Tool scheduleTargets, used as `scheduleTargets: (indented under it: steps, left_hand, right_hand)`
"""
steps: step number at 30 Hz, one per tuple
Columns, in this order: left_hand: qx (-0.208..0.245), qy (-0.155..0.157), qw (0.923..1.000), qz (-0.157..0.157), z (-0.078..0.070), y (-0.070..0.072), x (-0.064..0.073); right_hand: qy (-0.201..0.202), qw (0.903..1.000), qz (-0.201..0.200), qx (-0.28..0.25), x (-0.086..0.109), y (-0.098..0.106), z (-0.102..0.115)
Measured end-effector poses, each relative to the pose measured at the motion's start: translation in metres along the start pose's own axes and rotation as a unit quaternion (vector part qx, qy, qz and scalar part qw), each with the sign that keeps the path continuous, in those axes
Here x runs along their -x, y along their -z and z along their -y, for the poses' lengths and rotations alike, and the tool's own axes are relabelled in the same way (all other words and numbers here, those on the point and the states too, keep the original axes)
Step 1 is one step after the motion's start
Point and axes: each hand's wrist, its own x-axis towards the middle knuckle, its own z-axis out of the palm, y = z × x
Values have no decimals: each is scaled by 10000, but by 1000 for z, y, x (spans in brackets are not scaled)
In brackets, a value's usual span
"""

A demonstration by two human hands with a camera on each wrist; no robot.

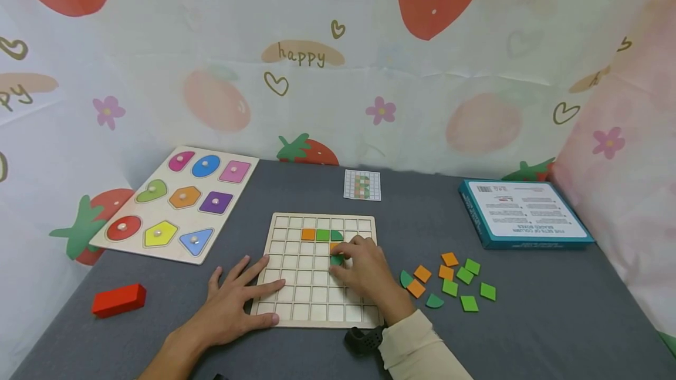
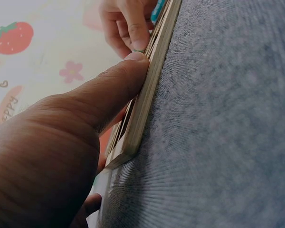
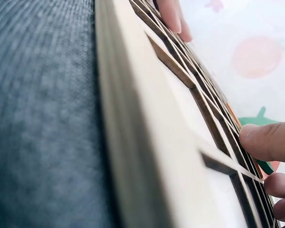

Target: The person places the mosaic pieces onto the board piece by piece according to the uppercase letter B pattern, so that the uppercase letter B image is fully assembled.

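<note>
A wooden grid board [image 1: 311, 312] lies on the table. My left hand [image 1: 237, 304] rests on its left side with fingers spread; the left wrist view shows the thumb [image 2: 109, 85] along the board's edge. At the right part of the grid my right hand [image 1: 364, 268] pinches a dark green quarter-circle tile [image 1: 336, 260] between thumb and fingers. That tile [image 3: 266, 167] also shows in the right wrist view. In an upper row sit an orange square [image 1: 308, 234], a light green square [image 1: 323, 235] and another dark green quarter-circle [image 1: 336, 236]. Fingers partly cover an orange tile [image 1: 334, 247] below them.
Loose orange and green tiles [image 1: 450, 288] lie right of the board. Behind it is a pattern card [image 1: 362, 185]. A teal box [image 1: 528, 214] stands at the back right, a shape puzzle [image 1: 174, 216] at the back left. A red block [image 1: 119, 301] lies at the left.
</note>
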Motion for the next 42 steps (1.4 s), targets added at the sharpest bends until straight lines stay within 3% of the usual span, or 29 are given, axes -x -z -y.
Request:
scheduleTargets:
  steps: [17, 29, 42]
  left_hand:
    - [7, 41, 10000, 42, 1, -1, 0]
    - [63, -13, 10000, 17, 2, 0, -1]
    - [130, -62, 9999, -17, 3, -2, 0]
  right_hand:
    - [-16, 9998, 58, -179, 1, 5, 0]
    - [205, 9987, -348, -315, 10, 45, 5]
    - [440, 9946, -924, 163, 24, 81, -8]
